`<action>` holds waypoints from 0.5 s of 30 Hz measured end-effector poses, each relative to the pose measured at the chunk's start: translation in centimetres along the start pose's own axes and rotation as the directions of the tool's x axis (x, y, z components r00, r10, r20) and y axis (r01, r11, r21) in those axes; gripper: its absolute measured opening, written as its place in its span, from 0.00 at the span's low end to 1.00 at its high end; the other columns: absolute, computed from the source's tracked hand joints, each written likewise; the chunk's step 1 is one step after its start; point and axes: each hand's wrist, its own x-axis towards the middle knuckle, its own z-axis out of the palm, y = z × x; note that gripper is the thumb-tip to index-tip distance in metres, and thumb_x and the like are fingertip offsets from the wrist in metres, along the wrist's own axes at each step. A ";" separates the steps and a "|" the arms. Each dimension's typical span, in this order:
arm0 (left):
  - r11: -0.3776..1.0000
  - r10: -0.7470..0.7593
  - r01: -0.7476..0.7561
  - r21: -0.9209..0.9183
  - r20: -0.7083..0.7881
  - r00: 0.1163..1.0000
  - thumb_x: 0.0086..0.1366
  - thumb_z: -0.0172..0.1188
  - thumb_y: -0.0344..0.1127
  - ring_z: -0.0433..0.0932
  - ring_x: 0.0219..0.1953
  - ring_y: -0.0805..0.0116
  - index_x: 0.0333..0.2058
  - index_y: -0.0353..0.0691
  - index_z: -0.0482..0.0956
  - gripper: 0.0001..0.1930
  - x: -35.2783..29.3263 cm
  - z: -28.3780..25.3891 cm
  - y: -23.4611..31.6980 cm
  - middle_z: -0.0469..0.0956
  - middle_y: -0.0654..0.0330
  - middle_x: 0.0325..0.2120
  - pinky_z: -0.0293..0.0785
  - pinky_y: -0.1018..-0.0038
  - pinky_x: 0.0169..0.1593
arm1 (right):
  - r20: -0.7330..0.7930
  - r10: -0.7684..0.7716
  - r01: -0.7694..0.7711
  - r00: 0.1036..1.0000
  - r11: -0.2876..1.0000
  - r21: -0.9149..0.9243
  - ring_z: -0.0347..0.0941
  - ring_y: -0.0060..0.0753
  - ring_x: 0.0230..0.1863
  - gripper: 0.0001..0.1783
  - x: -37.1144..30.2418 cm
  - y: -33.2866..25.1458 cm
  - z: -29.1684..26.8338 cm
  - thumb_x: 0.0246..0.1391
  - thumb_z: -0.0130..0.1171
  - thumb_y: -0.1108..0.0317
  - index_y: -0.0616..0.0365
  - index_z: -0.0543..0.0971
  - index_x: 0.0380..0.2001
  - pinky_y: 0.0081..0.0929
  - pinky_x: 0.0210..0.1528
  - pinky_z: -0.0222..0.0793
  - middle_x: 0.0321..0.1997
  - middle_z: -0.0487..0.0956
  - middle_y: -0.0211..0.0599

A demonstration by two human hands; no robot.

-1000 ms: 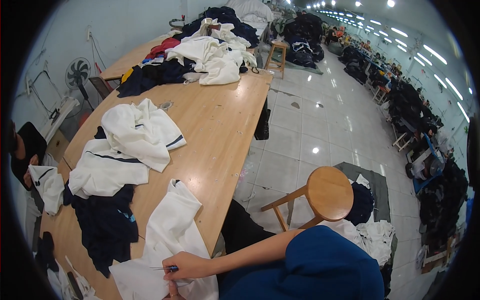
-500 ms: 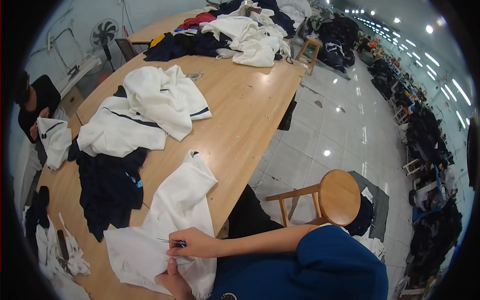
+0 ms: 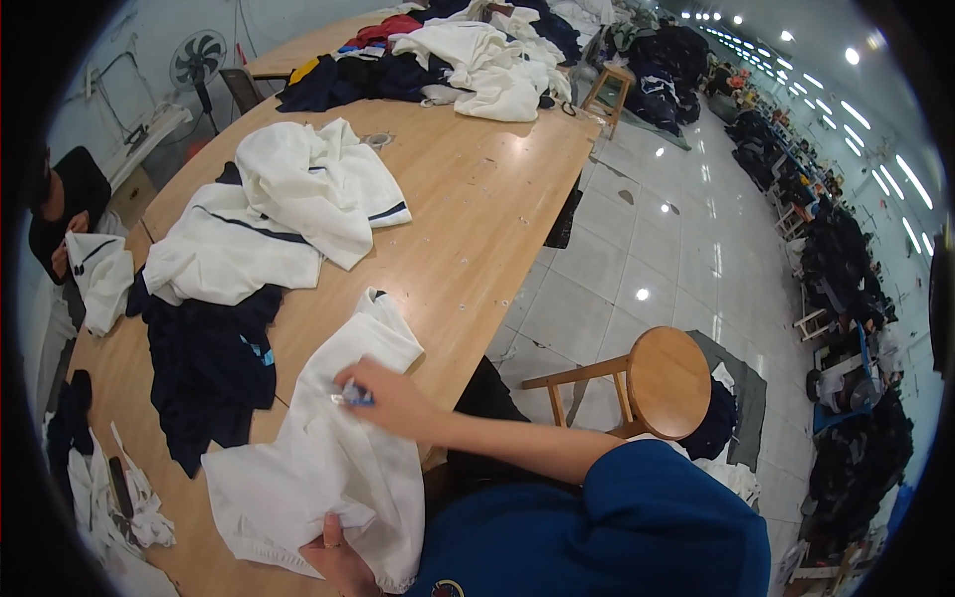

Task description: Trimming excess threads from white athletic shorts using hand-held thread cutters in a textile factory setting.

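Note:
A white garment [image 3: 375,463] lies spread over the table's near edge in front of me. At its lower part my left hand [image 3: 336,563] pinches the cloth, thumb on top and fingers underneath. My right hand [image 3: 386,400], smeared by motion, is over the middle of the garment. It is closed round small thread snips [image 3: 353,397] with blue on the handle; their blades are blurred. Left of the garment is a dark navy garment [image 3: 209,373], partly under a heap of white garments [image 3: 316,199] with dark stripes.
The wooden table [image 3: 468,219] carries a garment pile [image 3: 477,65] at its far end and white cloth strips [image 3: 149,502] at left. A person [image 3: 75,204] handles a white piece across the table. A round wooden stool [image 3: 668,383] stands at my right.
My right hand has moved up and away from my left hand, taking the snips along the garment. The left hand has shifted slightly down and left, still pinching the cloth.

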 end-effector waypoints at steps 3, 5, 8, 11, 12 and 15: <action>0.998 -0.035 0.035 -0.045 0.001 0.999 0.58 0.53 0.26 0.69 0.46 0.64 0.49 0.30 0.63 0.19 -0.3 -0.5 0.3 0.69 0.54 0.46 0.66 0.70 0.51 | -0.229 0.089 -0.125 0.969 0.981 -0.149 0.70 0.41 0.37 0.19 2.8 3.5 -3.5 0.43 0.58 0.70 0.57 0.70 0.42 0.31 0.39 0.66 0.37 0.68 0.42; 0.996 -0.067 0.067 -0.062 0.002 0.998 0.59 0.53 0.27 0.69 0.46 0.65 0.49 0.31 0.64 0.19 -0.4 0.2 1.1 0.69 0.54 0.47 0.66 0.70 0.51 | -0.396 0.089 -0.185 0.914 0.960 -0.210 0.70 0.43 0.38 0.22 4.1 7.7 -5.7 0.43 0.56 0.71 0.57 0.68 0.45 0.33 0.40 0.67 0.39 0.68 0.43; 0.986 -0.056 0.067 0.151 -0.077 0.995 0.56 0.58 0.27 0.71 0.32 0.68 0.34 0.27 0.75 0.09 -1.3 1.6 2.8 0.75 0.58 0.31 0.67 0.74 0.39 | -0.538 0.148 -0.276 0.830 0.947 -0.164 0.70 0.45 0.38 0.23 4.6 11.5 -7.8 0.44 0.55 0.73 0.57 0.66 0.47 0.35 0.39 0.68 0.40 0.68 0.44; 0.983 -0.056 0.062 0.171 -0.043 0.998 0.57 0.56 0.25 0.71 0.34 0.67 0.35 0.29 0.73 0.08 -1.4 1.6 2.9 0.74 0.58 0.32 0.68 0.73 0.41 | -0.586 0.079 -0.249 0.806 0.944 -0.215 0.70 0.47 0.37 0.24 4.4 12.6 -8.4 0.44 0.53 0.75 0.57 0.65 0.49 0.36 0.37 0.68 0.40 0.67 0.46; 0.975 -0.081 0.084 0.204 -0.020 0.996 0.57 0.56 0.26 0.71 0.34 0.67 0.36 0.29 0.73 0.08 -1.2 1.4 2.9 0.75 0.58 0.32 0.68 0.72 0.41 | -0.592 0.075 -0.246 0.802 0.945 -0.215 0.70 0.47 0.37 0.24 4.3 13.0 -8.4 0.44 0.53 0.75 0.57 0.65 0.49 0.36 0.37 0.68 0.40 0.67 0.46; 0.959 -0.101 0.101 0.264 -0.013 0.995 0.59 0.54 0.28 0.73 0.33 0.67 0.37 0.29 0.73 0.09 -1.0 1.5 2.9 0.75 0.57 0.32 0.69 0.73 0.40 | -0.591 0.019 -0.225 0.807 0.934 -0.277 0.71 0.48 0.35 0.24 4.2 13.8 -8.0 0.44 0.52 0.77 0.58 0.65 0.49 0.37 0.35 0.69 0.40 0.67 0.46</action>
